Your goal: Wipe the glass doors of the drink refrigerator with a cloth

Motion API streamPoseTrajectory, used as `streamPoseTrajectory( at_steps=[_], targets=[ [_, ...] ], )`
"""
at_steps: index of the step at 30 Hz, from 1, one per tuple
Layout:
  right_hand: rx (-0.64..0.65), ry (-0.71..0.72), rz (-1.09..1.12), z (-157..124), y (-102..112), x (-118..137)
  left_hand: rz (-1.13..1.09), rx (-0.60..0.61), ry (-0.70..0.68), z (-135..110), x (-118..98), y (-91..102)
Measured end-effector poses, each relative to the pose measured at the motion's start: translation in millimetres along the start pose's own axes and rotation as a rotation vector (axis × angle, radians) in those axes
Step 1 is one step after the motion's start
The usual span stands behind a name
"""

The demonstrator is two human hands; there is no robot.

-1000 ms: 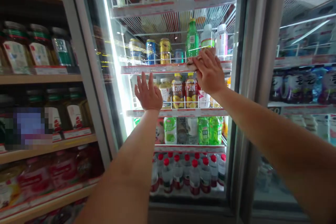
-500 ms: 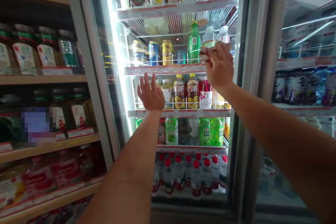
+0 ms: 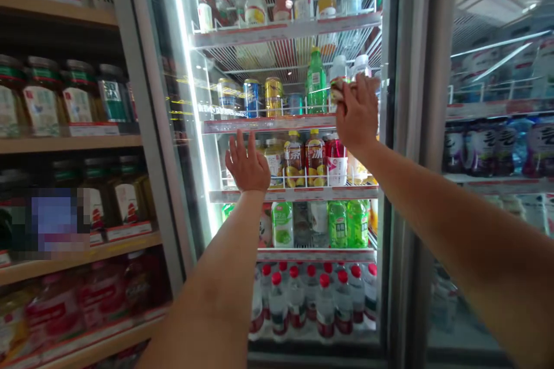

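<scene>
A lit drinks fridge stands in front of me behind a glass door (image 3: 303, 225). My left hand (image 3: 247, 164) lies flat on the glass with its fingers spread, level with the shelf of yellow-capped bottles (image 3: 305, 158). My right hand (image 3: 357, 112) is higher and to the right, near the door's right edge. Its fingers press a small folded cloth (image 3: 341, 87) against the glass, in front of a green bottle (image 3: 316, 81) and white bottles.
Wooden shelves (image 3: 69, 144) with jars and packets fill the left. A metal door frame (image 3: 411, 155) divides this fridge from a second glass door (image 3: 497, 127) on the right. Red-capped water bottles (image 3: 320, 300) fill the bottom shelf, cans (image 3: 259, 95) the upper left.
My right hand with the cloth has slid right and slightly up across the glass. My left hand has stayed flat in about the same spot.
</scene>
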State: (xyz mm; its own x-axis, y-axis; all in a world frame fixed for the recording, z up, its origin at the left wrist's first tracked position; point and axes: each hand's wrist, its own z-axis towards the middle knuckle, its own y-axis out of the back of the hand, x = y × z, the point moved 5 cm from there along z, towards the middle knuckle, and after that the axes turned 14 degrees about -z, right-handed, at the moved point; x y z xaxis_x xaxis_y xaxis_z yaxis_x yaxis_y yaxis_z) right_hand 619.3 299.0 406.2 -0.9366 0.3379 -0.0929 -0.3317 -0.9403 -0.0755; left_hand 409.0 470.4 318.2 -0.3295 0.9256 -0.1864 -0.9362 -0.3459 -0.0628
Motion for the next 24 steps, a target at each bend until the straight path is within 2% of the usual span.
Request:
streamPoseTrajectory(
  at_steps=[1,5,6,7,8,12,13,14,15,16,19,20,21,22,24],
  targets=[
    [0.022,0.074,0.017,-2.1,-2.3,9.6,-0.007,0.002,0.002,0.1,-0.1,0.1],
    [0.299,0.737,0.101,-32.8,-11.3,64.5,-0.025,0.006,0.005,0.2,0.3,0.1],
    [0.333,0.821,0.1,-36.7,-11.7,68.9,-0.025,0.003,0.002,0.2,0.6,0.1],
    [0.331,0.823,0.088,-34.3,-11.8,67.4,-0.024,-0.003,-0.002,0.1,1.0,0.2],
    [0.297,0.746,0.07,-26.0,-12.0,60.8,-0.024,-0.007,-0.006,0.0,1.4,0.3],
    [0.036,0.134,0.017,15.1,-13.3,14.7,-0.011,-0.011,-0.017,0.1,2.7,-0.1],
    [-0.008,0.04,0.014,17.1,-14.6,10.4,-0.006,-0.012,-0.019,0.2,2.8,-0.1],
    [-0.026,0.008,0.015,14.9,-16.5,12.4,-0.003,-0.012,-0.021,0.3,2.7,-0.2],
    [-0.016,0.041,0.02,9.0,-18.7,20.6,-0.002,-0.012,-0.023,0.4,2.7,-0.2],
    [0.021,0.139,0.03,-0.2,-20.7,33.8,0.0,-0.013,-0.026,0.5,2.5,-0.2],
    [0.188,0.627,0.083,-41.0,-20.1,78.7,-0.002,-0.02,-0.036,0.7,2.1,-0.2],
    [0.227,0.756,0.09,-52.8,-17.0,85.9,-0.007,-0.024,-0.037,0.7,2.2,-0.1],
    [0.246,0.825,0.084,-59.9,-13.2,86.6,-0.012,-0.029,-0.037,0.8,2.4,0.1],
    [0.244,0.823,0.064,-61.3,-9.2,80.9,-0.017,-0.032,-0.037,0.8,2.5,0.3],
    [0.168,0.625,0.003,-50.8,-0.8,53.6,-0.024,-0.037,-0.034,0.7,2.9,0.6]
  ],
)
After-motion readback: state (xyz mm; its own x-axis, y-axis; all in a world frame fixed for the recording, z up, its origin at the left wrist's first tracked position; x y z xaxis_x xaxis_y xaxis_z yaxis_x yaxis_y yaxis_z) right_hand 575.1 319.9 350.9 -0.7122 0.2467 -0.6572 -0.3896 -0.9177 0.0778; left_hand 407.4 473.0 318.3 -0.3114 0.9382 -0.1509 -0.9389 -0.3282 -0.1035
